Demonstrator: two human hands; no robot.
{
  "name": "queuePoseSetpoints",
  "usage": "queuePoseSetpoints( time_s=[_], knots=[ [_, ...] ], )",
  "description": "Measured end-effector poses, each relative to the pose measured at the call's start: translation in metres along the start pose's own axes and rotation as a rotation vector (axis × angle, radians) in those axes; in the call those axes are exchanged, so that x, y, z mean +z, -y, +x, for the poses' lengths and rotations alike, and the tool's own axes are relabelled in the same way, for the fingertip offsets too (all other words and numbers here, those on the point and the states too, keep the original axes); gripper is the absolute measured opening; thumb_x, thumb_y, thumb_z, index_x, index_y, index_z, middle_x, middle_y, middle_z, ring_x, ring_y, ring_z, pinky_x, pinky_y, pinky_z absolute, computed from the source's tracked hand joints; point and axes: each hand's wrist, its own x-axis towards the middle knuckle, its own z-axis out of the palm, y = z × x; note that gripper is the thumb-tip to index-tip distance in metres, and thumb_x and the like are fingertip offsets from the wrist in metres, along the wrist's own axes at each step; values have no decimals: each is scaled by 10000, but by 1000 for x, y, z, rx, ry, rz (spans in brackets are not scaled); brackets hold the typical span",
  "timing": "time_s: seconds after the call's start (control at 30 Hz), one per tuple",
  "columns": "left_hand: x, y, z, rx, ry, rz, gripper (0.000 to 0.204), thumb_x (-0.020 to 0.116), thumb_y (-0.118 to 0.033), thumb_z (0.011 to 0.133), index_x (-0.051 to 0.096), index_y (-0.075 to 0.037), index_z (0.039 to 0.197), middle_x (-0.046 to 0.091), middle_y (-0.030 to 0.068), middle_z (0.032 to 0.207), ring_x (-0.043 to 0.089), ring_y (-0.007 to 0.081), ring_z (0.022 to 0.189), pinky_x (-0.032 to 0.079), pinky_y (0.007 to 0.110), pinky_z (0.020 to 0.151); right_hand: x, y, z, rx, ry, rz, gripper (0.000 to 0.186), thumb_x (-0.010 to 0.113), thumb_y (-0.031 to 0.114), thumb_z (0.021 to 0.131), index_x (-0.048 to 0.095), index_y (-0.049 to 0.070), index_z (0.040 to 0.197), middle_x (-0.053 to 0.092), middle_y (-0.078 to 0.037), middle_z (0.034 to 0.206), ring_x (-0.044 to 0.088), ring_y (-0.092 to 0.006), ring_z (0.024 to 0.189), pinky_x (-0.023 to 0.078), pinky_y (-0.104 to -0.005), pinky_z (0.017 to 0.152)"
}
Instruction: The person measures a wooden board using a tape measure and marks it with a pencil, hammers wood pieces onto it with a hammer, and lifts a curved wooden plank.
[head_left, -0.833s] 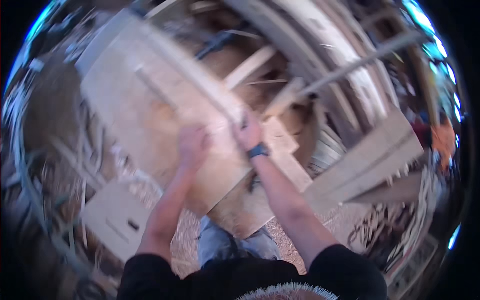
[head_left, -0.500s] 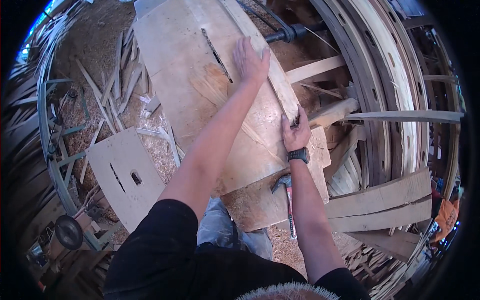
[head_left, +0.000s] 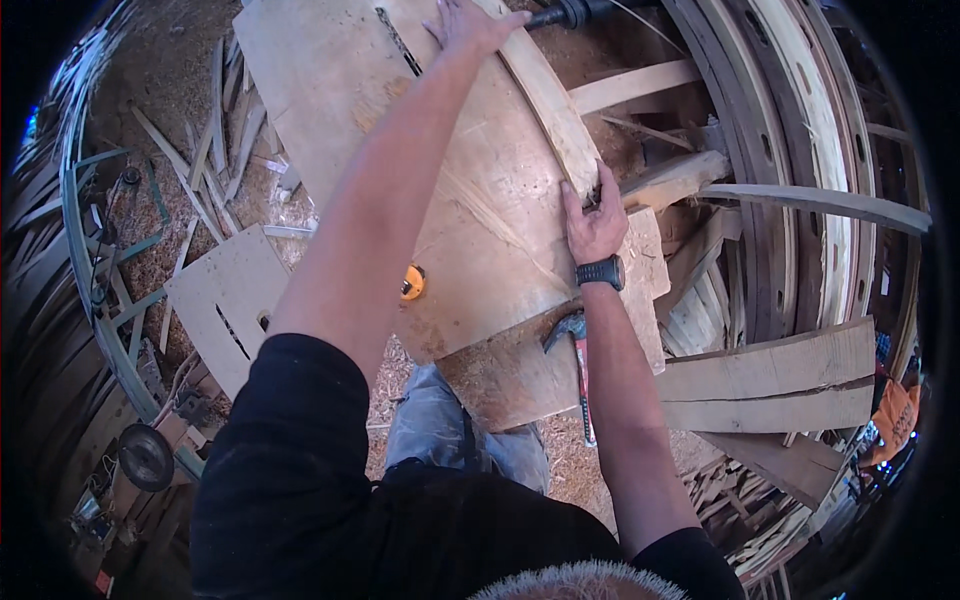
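A large plywood board [head_left: 300, 90] with a dark slot bears a long wooden strip [head_left: 535, 100] along its right side. At the top, my left hand [head_left: 468, 30] lies spread on the board and strip. My right hand [head_left: 595, 220], with a watch on its wrist, grips the near end of the strip. A yellow round object [head_left: 412, 283], like a tape measure, sits beside my left forearm. A hammer [head_left: 568, 330] with a red handle lies by my right forearm. A black bar or clamp [head_left: 575, 14] passes beyond the strip.
Curved slotted timbers [head_left: 800, 150] stand at the right, above cracked planks [head_left: 760, 395]. A smaller slotted board [head_left: 215, 290], scattered offcuts [head_left: 195, 160] and green metal framing [head_left: 90, 250] are at the left, over shavings. A person in orange [head_left: 893, 415] is at the far right edge.
My left hand has moved farther up along the board. My right hand keeps hold of the strip's end. The yellow object now shows beside my left forearm.
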Motion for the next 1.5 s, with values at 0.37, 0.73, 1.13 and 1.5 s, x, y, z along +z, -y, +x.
queuePoseSetpoints(
  time_s=[0.37, 0.73, 1.13, 1.5],
  knots=[
    [4, 0, -11, 73, 42, -99, 1342, 887, -542, 682, 133, 123, 1570, 322, 342, 1587, 319, 420, 1501, 267, 460, 1245, -7, -5, -4, 48, 17, 5, 564, 775, 313, 880, 602, 38, 1341, 694, -227, 1194, 675, -387, 1105, 528, -444, 958],
    [15, 2, 4, 57, -9, -57, 1325, 788, -633, 698, 136, 107, 1582, 266, 291, 1637, 190, 351, 1568, 7, 561, 1270, -6, 6, 1, 43, 62, -9, 528, 764, 266, 878, 603, 40, 1328, 698, -239, 1171, 679, -410, 1074, 535, -455, 929],
    [30, 2, -6, 60, -72, -89, 1313, 813, -582, 701, 126, 104, 1586, 243, 271, 1654, 170, 348, 1575, -2, 565, 1269, -8, -1, -1, 53, 72, -46, 552, 769, 241, 879, 583, 36, 1356, 684, -237, 1213, 667, -409, 1110, 526, -460, 956],
    [36, 11, -2, 86, -74, -140, 1337, 808, -589, 711, 85, 120, 1583, 210, 311, 1649, 137, 362, 1580, -40, 565, 1264, -4, -1, -1, 23, 43, 15, 549, 775, 207, 867, 590, 36, 1355, 689, -235, 1207, 676, -395, 1108, 533, -445, 949]
  ],
)
